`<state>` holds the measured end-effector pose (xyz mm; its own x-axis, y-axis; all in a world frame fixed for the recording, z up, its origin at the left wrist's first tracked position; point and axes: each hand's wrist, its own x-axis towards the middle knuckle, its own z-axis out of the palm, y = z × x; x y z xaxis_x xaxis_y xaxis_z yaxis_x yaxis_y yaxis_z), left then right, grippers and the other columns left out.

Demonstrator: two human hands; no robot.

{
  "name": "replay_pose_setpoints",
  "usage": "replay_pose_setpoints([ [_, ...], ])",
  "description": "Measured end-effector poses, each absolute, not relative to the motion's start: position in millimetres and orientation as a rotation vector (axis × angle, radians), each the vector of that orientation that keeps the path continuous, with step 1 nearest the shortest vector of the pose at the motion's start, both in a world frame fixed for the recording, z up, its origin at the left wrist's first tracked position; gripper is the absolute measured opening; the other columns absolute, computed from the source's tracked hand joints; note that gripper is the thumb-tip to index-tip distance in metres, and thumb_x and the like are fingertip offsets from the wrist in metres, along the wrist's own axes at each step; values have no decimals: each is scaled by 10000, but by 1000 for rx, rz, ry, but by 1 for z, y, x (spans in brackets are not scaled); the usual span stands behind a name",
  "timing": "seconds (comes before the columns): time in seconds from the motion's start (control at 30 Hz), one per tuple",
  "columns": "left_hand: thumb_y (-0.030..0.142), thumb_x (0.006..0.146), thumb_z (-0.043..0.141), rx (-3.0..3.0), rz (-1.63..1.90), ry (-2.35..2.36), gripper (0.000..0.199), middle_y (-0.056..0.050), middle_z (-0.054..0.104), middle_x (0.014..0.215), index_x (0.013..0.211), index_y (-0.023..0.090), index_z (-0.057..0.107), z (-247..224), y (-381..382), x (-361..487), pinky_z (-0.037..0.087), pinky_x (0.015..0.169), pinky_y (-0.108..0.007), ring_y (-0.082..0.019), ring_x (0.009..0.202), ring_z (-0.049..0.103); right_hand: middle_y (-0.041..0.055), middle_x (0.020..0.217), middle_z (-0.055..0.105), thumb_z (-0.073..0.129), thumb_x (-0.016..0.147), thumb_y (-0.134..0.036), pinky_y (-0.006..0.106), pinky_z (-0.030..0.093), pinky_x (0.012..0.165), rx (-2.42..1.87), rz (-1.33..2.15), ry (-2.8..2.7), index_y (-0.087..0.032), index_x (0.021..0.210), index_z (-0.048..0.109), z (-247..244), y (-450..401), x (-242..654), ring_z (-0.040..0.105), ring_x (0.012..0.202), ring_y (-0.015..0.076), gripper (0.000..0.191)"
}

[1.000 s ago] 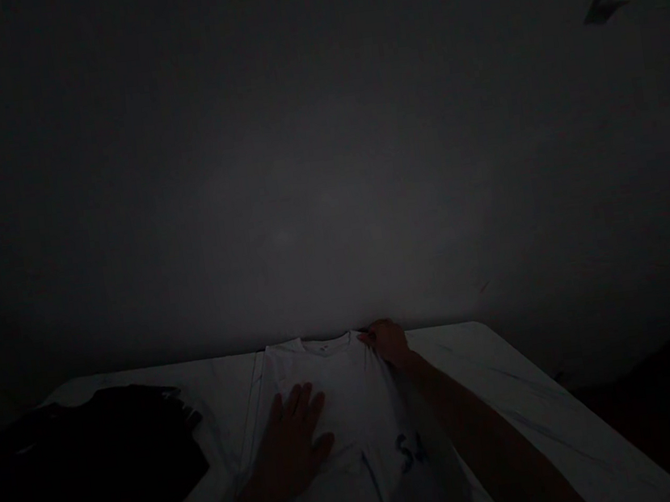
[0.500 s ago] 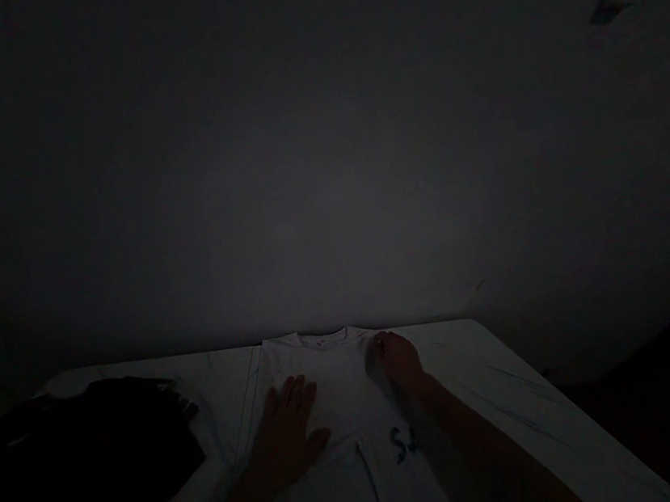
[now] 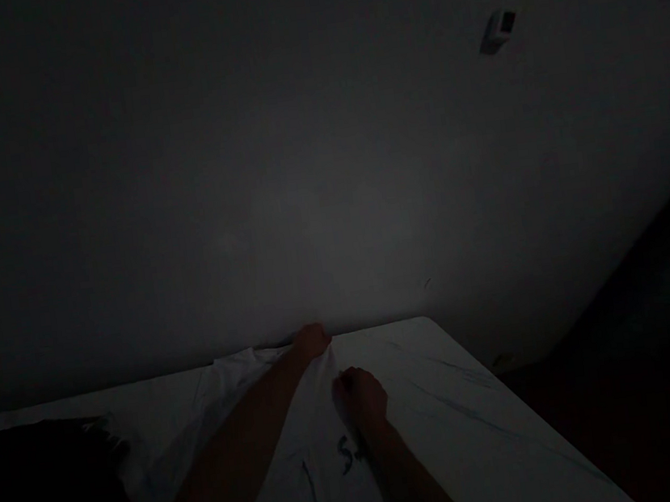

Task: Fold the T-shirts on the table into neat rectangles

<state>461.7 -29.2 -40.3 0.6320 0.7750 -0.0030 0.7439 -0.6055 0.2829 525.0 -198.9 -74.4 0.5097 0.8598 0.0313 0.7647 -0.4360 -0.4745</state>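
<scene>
A white shirt [image 3: 285, 444] with dark lettering on its right part lies on the table, its collar end near the wall. My left hand [image 3: 313, 341] is closed on the shirt's upper right corner, at the table's back edge. Nearer to me, my right hand [image 3: 362, 397] is closed at the shirt's right edge, just above the lettering. Its fingertips are dim, but the cloth runs up to them. My left forearm covers part of the shirt's middle.
A black garment [image 3: 47, 490] lies at the left on the marbled white table [image 3: 452, 408]. Behind the table rises a grey wall [image 3: 300, 166] with a small box-like fixture [image 3: 498, 30] at the upper right.
My left hand has gone from lying flat on the shirt to gripping its upper right corner. My right hand has moved down along the right edge. The view has turned right.
</scene>
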Motion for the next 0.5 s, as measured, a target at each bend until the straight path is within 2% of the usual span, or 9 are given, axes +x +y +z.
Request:
replay_pose_setpoints([
  [0.07,414,884,634,2585,106,1299,306,-158,749,1078,1018,158,732,-47,-18,467,526,889,-360,-291,1053,702,100,1040,767,499,937,-367,303,488,773,-2326,289,-1331,-239,986,751,-77,-198,525,714,990,246,287],
  [0.13,456,852,684,2599,64,1307,340,-157,738,1111,1009,158,728,-53,-11,469,522,901,-359,-295,1074,691,106,1021,767,490,937,-350,303,492,763,-2320,283,-1323,-230,984,749,-78,-196,526,715,977,249,289],
  [0.23,397,877,702,2628,37,1257,293,-126,708,1188,1044,156,707,-58,-3,472,511,961,-392,-264,1112,665,122,1009,764,481,940,-329,298,496,747,-2331,280,-1338,-214,968,740,-79,-193,527,716,960,245,285],
  [0.37,376,960,639,2618,69,1205,273,-85,688,1202,1122,158,670,-62,5,480,525,974,-466,-226,1092,657,150,1022,756,456,963,-310,320,507,741,-2373,313,-1397,-185,982,735,-77,-192,530,717,962,266,307],
  [0.5,241,935,629,2587,148,1155,242,-84,712,1201,1160,172,682,-66,5,479,516,987,-362,-201,1090,670,169,1037,753,443,978,-283,331,516,740,-2416,344,-1445,-167,1014,736,-73,-191,531,722,967,285,317],
])
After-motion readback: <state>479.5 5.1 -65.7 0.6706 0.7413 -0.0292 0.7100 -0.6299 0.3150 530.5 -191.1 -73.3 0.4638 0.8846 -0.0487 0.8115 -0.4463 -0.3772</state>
